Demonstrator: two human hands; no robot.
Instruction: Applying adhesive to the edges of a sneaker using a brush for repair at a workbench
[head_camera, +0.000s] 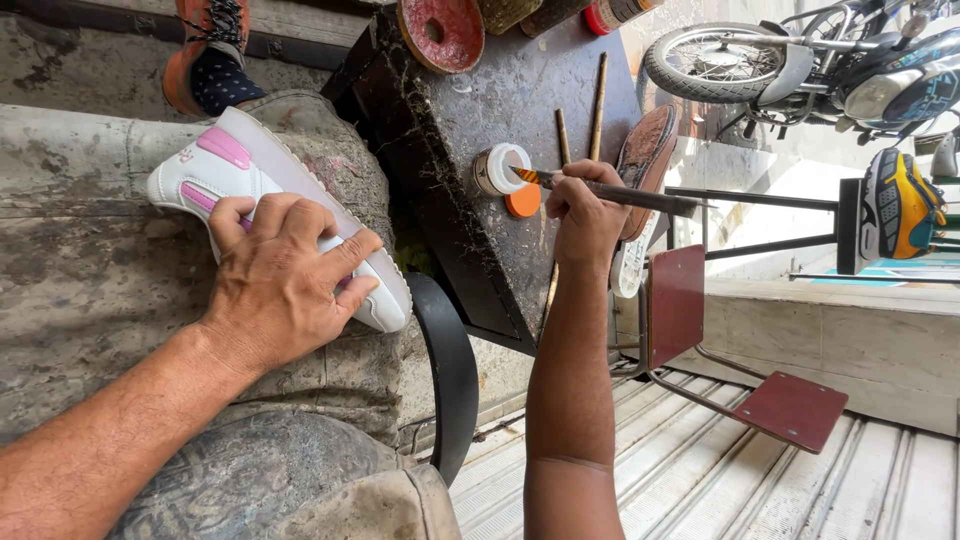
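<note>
The left hand (280, 285) clamps the white and pink sneaker (250, 190) against the lap to steady it; the right hand (585, 215) pinches a brush (610, 192), tip dipped into the small open jar (497, 168) on the dark workbench (480, 100). An orange lid (522, 202), sticks (598, 105) and a worn sole (645, 160) crowd the jar

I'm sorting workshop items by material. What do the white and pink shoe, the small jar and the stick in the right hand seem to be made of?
White and pink shoe: smooth synthetic or leather upper, slight sheen, with a white rubber-like sole. Small jar: looks like white plastic, matte; its orange lid lies beside it. Stick in the right hand: dark, probably wood or metal; unclear.
</note>
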